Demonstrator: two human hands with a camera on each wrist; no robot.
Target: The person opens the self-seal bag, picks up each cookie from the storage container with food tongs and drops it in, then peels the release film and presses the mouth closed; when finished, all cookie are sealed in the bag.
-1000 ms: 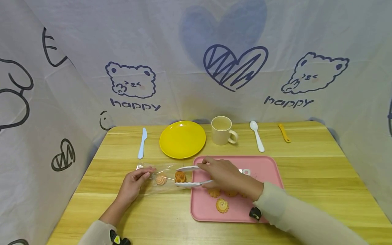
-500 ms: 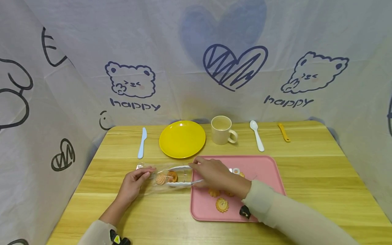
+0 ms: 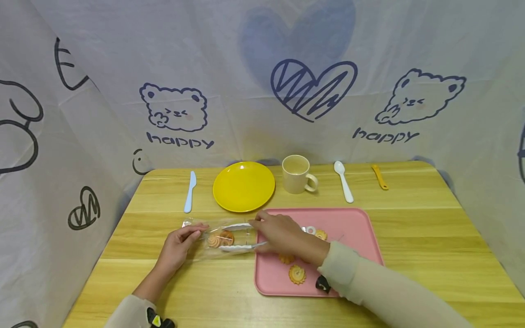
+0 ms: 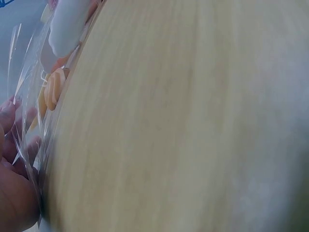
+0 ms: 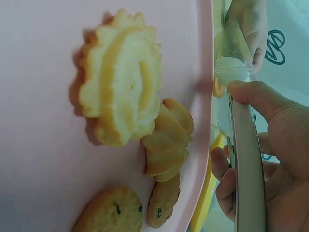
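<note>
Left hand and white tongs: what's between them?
In the head view, a swirled cookie inside the clear bag lies between the left hand and the white tongs.

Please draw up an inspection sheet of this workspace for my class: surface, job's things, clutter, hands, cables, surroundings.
Surface: wood-grain table.
Job's things: clear bag with two cookies visible inside; tongs, tips inside the bag; pink tray bearing more cookies.
Clutter: knife, yellow plate, mug, white spoon, small yellow utensil along the far side.
Hands: left hand pinches the bag; right hand grips the tongs.
Cables: nothing seen.
Surroundings: pale cloth with bears and hearts.
</note>
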